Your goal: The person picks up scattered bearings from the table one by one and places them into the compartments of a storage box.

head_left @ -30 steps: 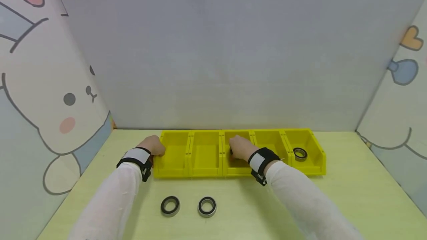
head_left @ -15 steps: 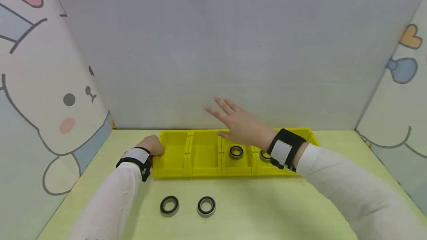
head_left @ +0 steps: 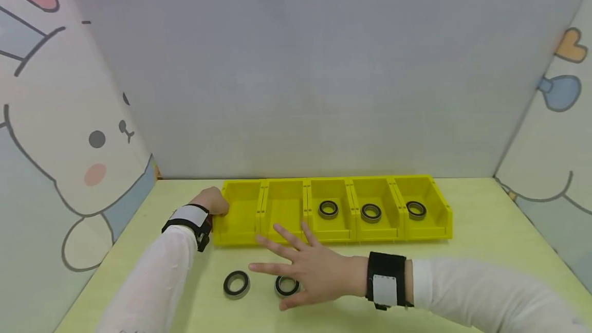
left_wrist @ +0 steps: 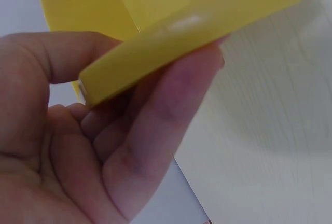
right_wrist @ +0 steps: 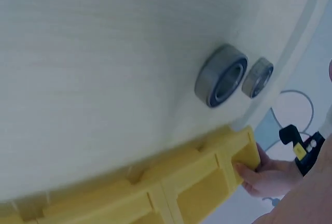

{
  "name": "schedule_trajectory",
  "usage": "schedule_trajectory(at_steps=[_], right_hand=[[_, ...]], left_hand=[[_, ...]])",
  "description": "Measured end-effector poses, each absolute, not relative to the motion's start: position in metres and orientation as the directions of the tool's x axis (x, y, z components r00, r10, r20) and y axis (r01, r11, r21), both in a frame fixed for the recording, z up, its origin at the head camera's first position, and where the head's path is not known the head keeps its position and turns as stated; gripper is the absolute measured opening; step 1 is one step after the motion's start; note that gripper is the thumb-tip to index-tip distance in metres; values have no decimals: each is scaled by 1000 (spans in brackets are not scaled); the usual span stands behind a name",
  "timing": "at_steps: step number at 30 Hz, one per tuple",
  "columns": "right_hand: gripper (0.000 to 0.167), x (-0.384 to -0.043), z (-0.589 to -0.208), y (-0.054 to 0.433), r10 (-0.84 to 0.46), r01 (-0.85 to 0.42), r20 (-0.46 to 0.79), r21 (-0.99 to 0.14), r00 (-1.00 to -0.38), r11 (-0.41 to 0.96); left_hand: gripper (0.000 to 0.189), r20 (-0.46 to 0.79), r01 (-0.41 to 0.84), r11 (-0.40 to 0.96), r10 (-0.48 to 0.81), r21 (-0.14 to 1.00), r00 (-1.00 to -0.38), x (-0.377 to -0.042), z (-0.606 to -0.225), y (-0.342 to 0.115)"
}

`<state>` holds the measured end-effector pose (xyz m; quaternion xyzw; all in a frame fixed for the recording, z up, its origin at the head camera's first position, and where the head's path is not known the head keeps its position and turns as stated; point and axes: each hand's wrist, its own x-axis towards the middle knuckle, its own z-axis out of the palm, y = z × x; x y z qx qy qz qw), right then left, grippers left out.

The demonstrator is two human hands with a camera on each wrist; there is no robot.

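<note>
My left hand (head_left: 211, 202) grips the left side wall of a row of yellow storage bins (head_left: 240, 212). In the left wrist view its thumb and fingers (left_wrist: 176, 89) pinch that wall from both sides. My right hand (head_left: 314, 271) is spread over the table in front of the bins, holding nothing. It is above a ball bearing (head_left: 279, 288) and hides part of it; a second bearing (head_left: 227, 287) lies to its left. In the right wrist view both bearings (right_wrist: 208, 81) lie on the table, apart from the fingers.
The three bins on the right each hold one bearing: a middle one (head_left: 328, 217), another (head_left: 371, 220) beside it, and a far-right one (head_left: 416, 218). A grey back wall (head_left: 296, 91) rises behind the bins. Side panels with cartoon drawings (head_left: 97, 179) flank the table (head_left: 485, 251).
My right hand has let go of a bearing in the middle bin, lifted out, and come down toward the near table over the right-hand loose bearing. The left hand has stayed on the bin wall.
</note>
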<state>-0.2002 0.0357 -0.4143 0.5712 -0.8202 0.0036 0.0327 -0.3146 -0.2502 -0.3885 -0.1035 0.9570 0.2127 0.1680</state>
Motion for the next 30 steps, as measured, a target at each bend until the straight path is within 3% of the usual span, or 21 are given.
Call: schedule_trajectory(at_steps=[7,13,21,25,30], right_hand=[[79,-189,-448,39,-941,-937,-59,-86,-334,339],[74,-193,-463,38,-944,-937,-88,-124,-319,328],[61,-192,-470,37,-953,-942,-156,-179,-259,285],[56,-193,-473,37,-958,-950,-147,-159,-245,267],[51,-194,-469,35,-959,-964,-136,-57,-249,258]], left_hand=[[17,-388,-269,890,-116,369,-914,-314,-386,-253],[18,-386,-266,891,-114,369,-915,-315,-385,-253],[19,-387,-271,888,-117,372,-915,-314,-384,-251],[20,-387,-270,887,-116,374,-915,-315,-386,-251],[17,-374,-242,896,-93,373,-923,-315,-386,-251]])
